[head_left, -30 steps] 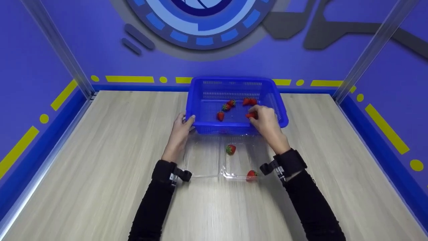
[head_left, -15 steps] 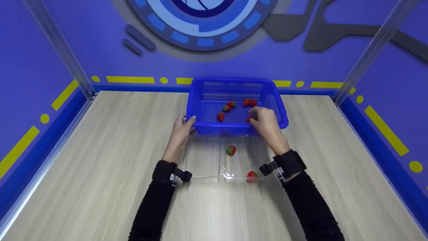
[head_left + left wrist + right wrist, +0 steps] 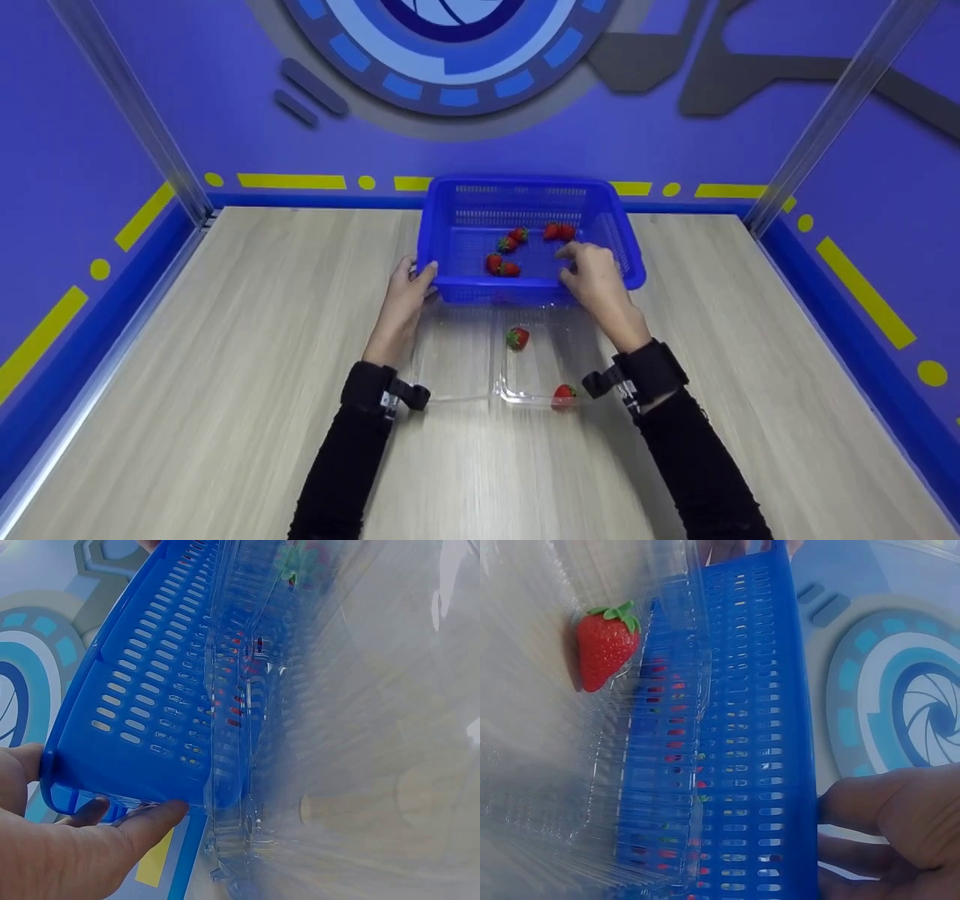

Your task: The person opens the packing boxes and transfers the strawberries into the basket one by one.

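Observation:
A blue plastic basket (image 3: 540,282) with slotted sides holds several strawberries (image 3: 509,269) in loose pairs. At its front left corner my left hand (image 3: 406,292) grips the rim, thumb on top; the left wrist view shows the fingers (image 3: 154,829) around that corner. My right hand (image 3: 598,279) reaches over the front right rim, with thumb and index finger apart and nothing between them. In front stands an opened clear plastic clamshell box (image 3: 457,394). One strawberry (image 3: 517,338) lies in its right half, another (image 3: 564,397) at that half's front edge.
The basket stands at the back of a light wooden table (image 3: 285,337), close to the blue printed back wall (image 3: 300,150). Blue side panels (image 3: 862,225) with yellow marks flank the table. The clamshell's back edge is right up against the basket's front.
My right hand has let go of a strawberry inside the basket, and it now lies farther left, beside another one. My left hand has stayed at the corner.

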A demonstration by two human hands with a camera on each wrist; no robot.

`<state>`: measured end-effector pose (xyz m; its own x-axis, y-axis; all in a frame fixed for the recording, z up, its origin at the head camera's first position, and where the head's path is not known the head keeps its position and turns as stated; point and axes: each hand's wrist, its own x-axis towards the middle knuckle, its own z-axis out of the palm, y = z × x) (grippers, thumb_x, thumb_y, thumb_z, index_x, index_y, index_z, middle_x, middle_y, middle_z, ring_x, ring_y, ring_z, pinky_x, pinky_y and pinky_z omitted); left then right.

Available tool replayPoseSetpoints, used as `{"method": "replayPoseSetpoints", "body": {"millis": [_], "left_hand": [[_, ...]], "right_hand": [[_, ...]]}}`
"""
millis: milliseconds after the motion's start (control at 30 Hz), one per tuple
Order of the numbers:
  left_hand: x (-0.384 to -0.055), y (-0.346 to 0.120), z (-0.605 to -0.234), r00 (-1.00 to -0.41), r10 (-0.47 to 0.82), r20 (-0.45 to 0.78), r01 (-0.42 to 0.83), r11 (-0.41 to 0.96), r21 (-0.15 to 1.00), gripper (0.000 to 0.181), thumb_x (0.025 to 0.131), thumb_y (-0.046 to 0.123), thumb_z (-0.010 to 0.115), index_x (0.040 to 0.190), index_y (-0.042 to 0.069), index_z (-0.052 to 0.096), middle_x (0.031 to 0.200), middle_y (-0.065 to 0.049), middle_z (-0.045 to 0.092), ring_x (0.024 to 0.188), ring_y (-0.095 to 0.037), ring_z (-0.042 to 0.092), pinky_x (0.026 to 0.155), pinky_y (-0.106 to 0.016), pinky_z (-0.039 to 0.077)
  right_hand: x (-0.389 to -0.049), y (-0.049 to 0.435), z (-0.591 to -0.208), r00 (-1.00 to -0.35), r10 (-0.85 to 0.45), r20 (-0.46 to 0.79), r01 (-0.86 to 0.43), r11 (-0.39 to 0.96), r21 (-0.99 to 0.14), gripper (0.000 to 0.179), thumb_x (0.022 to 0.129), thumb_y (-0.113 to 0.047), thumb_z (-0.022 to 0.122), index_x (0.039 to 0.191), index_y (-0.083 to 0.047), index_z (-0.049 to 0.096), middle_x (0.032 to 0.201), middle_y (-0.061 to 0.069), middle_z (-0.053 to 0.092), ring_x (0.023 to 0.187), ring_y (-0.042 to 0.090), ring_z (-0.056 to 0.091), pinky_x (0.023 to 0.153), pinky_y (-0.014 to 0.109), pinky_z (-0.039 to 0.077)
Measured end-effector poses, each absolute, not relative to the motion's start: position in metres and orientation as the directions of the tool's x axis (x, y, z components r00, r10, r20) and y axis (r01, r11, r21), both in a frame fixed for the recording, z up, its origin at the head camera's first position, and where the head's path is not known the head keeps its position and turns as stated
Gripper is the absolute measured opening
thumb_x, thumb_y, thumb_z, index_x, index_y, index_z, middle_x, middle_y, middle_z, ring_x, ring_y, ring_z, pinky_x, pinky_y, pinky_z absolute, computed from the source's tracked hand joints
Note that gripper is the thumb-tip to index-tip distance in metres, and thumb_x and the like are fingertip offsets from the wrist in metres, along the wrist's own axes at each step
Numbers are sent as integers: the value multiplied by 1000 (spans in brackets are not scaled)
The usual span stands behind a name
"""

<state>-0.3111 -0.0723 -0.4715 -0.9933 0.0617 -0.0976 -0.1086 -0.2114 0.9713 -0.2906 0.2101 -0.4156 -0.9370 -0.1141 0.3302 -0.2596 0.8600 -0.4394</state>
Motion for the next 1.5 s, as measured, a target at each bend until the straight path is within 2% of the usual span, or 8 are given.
{"method": "replayPoseSetpoints", "body": {"millis": [267, 500, 767, 933, 1100, 1233, 1333, 1500], "left_hand": [[-311, -73, -473, -994, 61, -87, -99, -241, 966, 42, 98, 20, 52, 134, 5, 38, 135, -26, 45, 122, -35, 49, 102, -50, 38], [-308, -74, -472, -996, 83, -45, -65, -255, 965, 39, 98, 21, 52, 133, 6, 39, 133, -28, 45, 120, -36, 51, 102, -51, 37], [-309, -75, -472, -996, 66, -66, -80, -232, 970, 40, 98, 20, 52, 133, 5, 39, 134, -27, 46, 118, -32, 53, 101, -49, 39], [-308, -73, -472, -995, 65, -71, -84, -232, 969, 38, 98, 21, 52, 132, 6, 41, 134, -27, 46, 119, -32, 52, 101, -50, 39], [-307, -73, -469, -994, 81, -78, -95, -234, 967, 40, 99, 20, 51, 133, 5, 39, 136, -27, 43, 121, -35, 49, 102, -51, 37], [-307, -73, -470, -994, 86, -70, -89, -242, 966, 42, 99, 20, 51, 135, 4, 37, 137, -27, 43, 122, -36, 48, 102, -51, 37], [-309, -73, -472, -996, 75, -50, -68, -254, 965, 40, 98, 20, 52, 133, 4, 38, 136, -28, 43, 123, -37, 48, 102, -51, 37], [-309, -73, -474, -997, 69, -46, -63, -260, 964, 39, 99, 19, 51, 132, 3, 39, 133, -30, 45, 118, -36, 52, 101, -51, 38]], "right_hand": [[-273, 200, -411, -938, -128, 322, -265, 864, -428, 22, 84, -3, 64, 105, -4, 68, 102, 15, 66, 85, 26, 59, 73, 42, 49], [-247, 188, -409, -894, -222, 389, -385, 825, -413, 23, 81, 2, 66, 103, -4, 69, 104, 14, 66, 93, 26, 63, 77, 40, 52], [-223, 168, -426, -884, -346, 315, -457, 787, -416, 28, 75, 4, 70, 102, -4, 68, 100, 12, 67, 92, 26, 64, 78, 38, 53], [-220, 161, -450, -893, -378, 243, -447, 805, -389, 30, 75, -1, 74, 104, 0, 66, 100, 14, 65, 93, 30, 63, 78, 39, 53], [-221, 158, -467, -885, -403, 234, -464, 809, -361, 35, 76, -3, 73, 109, 2, 63, 102, 15, 62, 91, 32, 62, 75, 46, 52], [-223, 156, -480, -843, -450, 295, -535, 763, -363, 26, 76, 3, 69, 101, 4, 62, 93, 14, 60, 83, 29, 61, 71, 41, 53], [-223, 154, -486, -819, -458, 346, -567, 735, -371, 24, 73, 8, 68, 96, 2, 63, 89, 11, 57, 79, 23, 59, 66, 32, 53], [-225, 153, -492, -850, -405, 338, -518, 763, -387, 26, 74, 7, 72, 98, 1, 63, 92, 11, 52, 78, 23, 60, 65, 30, 53]]}}
